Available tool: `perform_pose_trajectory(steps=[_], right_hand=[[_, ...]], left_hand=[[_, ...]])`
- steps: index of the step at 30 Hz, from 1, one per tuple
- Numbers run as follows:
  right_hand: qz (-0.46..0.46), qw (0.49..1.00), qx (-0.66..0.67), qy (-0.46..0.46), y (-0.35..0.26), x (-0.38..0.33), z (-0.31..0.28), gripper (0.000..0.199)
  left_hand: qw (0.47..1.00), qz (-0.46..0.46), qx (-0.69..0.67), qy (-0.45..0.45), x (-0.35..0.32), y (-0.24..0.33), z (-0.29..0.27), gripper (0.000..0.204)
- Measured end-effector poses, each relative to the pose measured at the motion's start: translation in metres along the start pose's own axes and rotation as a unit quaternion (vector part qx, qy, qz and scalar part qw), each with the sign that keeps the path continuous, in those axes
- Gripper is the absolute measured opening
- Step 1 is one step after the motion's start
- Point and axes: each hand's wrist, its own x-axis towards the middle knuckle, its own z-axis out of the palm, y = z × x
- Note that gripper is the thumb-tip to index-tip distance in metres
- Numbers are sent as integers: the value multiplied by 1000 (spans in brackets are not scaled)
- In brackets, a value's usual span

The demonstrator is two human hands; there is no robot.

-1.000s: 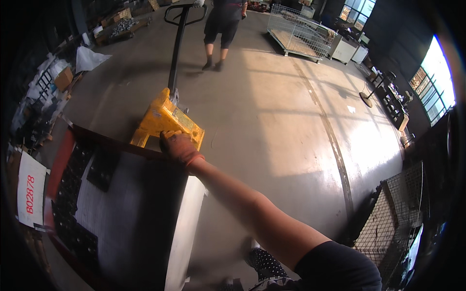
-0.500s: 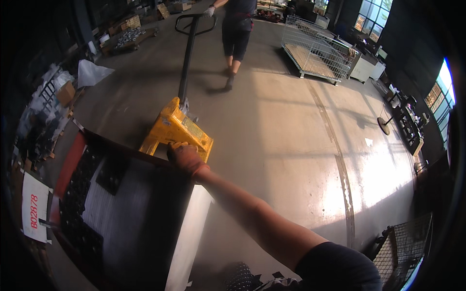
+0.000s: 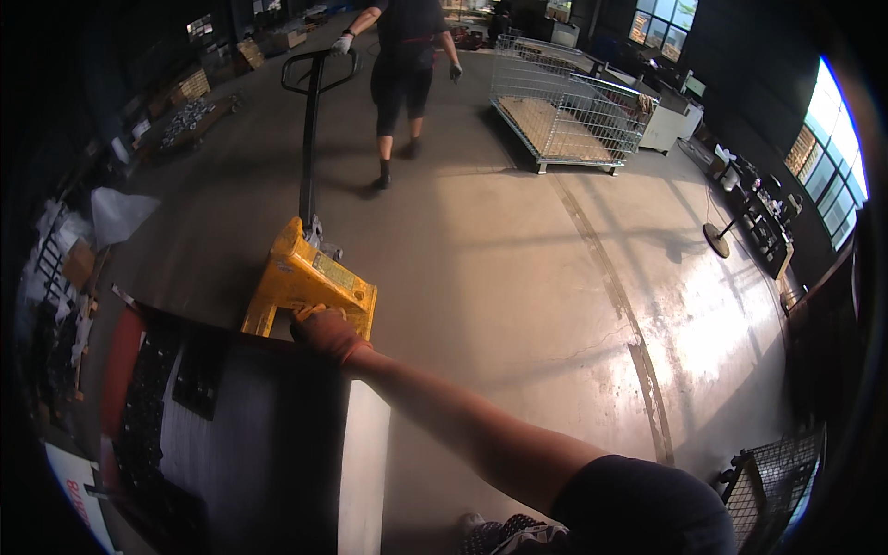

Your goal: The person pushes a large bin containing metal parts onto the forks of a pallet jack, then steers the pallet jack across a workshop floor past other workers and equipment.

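My right arm reaches forward across the load, and my right hand (image 3: 326, 333), in an orange-red work glove, is closed over the far rim of a dark, red-sided bin (image 3: 120, 370). Black pieces and a smooth grey surface show inside the bin, mostly in shadow. Just beyond my hand stands the yellow body of a pallet truck (image 3: 319, 273), its black handle (image 3: 312, 139) rising toward a person (image 3: 402, 69) walking ahead. That person's gloved hand grips the handle loop. My left hand is out of the picture.
A wire mesh cage (image 3: 573, 116) with a wooden base stands ahead on the right. Fan-like equipment (image 3: 717, 239) lines the right wall, and another mesh cage (image 3: 775, 476) is near my right side. Cartons and plastic wrap (image 3: 120, 215) lie along the left.
The person ahead has stepped forward and shows a second gloved hand. The mesh cage appears closer. My right hand stays on the bin's rim as the bin and pallet truck shift lower left in view.
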Motion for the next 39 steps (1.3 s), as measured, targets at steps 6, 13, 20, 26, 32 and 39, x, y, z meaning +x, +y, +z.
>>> perform_pose_trajectory(steps=[6, 13, 20, 26, 32, 39], right_hand=[[14, 1000, 4, -23, 110, 101, -46, 30], [34, 999, -21, 30, 270, 225, -94, 30], [3, 997, -46, -60, 348, 324, -183, 47], [25, 999, -28, 12, 477, 438, -225, 51], [16, 999, -28, 7, 579, 544, -273, 55], [7, 994, -102, -24, 713, 667, -331, 47]], left_hand=[[998, 59, -3, 16, 26, 190, -22, 41], [994, 101, -5, 34, 36, 411, -45, 40], [999, 43, -10, 20, -8, 536, -74, 40], [1000, 16, -8, 13, -33, 665, -69, 40], [998, -53, -2, -23, -74, 771, -61, 39], [991, -112, 18, -69, -136, 872, -68, 39]])
